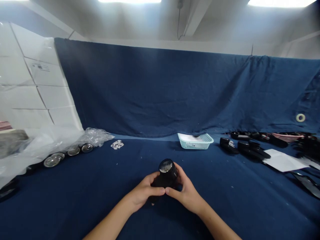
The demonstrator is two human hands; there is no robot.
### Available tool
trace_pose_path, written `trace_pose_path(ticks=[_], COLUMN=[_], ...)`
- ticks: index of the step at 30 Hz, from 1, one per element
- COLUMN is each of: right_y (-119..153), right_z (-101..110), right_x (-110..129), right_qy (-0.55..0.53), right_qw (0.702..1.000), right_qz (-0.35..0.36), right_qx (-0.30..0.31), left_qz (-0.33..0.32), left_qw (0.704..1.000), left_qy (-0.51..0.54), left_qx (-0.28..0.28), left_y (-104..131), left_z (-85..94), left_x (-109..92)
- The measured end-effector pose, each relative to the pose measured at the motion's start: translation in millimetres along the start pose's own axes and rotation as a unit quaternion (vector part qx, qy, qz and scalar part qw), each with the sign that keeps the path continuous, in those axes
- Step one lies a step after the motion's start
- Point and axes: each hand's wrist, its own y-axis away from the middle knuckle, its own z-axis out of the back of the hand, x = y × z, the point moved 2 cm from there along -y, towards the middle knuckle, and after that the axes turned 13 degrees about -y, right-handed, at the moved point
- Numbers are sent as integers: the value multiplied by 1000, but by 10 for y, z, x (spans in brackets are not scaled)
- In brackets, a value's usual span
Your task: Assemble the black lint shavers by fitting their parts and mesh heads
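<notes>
Head view shows two bare hands meeting around a black object with a short cylindrical head and a shiny round face, held at the near middle of the scene, over a dark blue cloth-covered table. The left hand grips its left side, thumb laid across the near side, fingers mostly hidden behind or under it. The right hand closes on the right side, its fingers curling up the far right of the cylindrical head, its thumb pointing left. The two thumb tips touch, or very nearly touch, in front of the object. Both grips are only as wide as the object between them; its lower part is dark and mostly covered, so whether it rests on the cloth I cannot tell. The round face tilts up.

Far beyond the hands, slightly right, sits a pale blue perforated plastic basket. Far left lies a small crumpled white-and-black bundle. To the far right are glossy black moulded parts beside a flat white sheet.
</notes>
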Motion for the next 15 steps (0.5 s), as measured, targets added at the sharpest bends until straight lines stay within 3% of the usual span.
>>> trace_pose_path(ticks=[5,10,15], right_y=[24,35,24], right_z=[-13,-39,-40], right_x=[-1,-29,-21], right_qy=[-44,-88,-71], right_qw=[999,995,996], right_qz=[-8,-39,-43], right_qx=[-5,-13,-23], left_qz=[-10,2,15], left_qw=[1000,996,994], left_qy=[20,-9,-17], left_qx=[-22,-89,-103], left_y=[10,15,14], left_z=[-14,7,11], left_x=[-43,-58,-53])
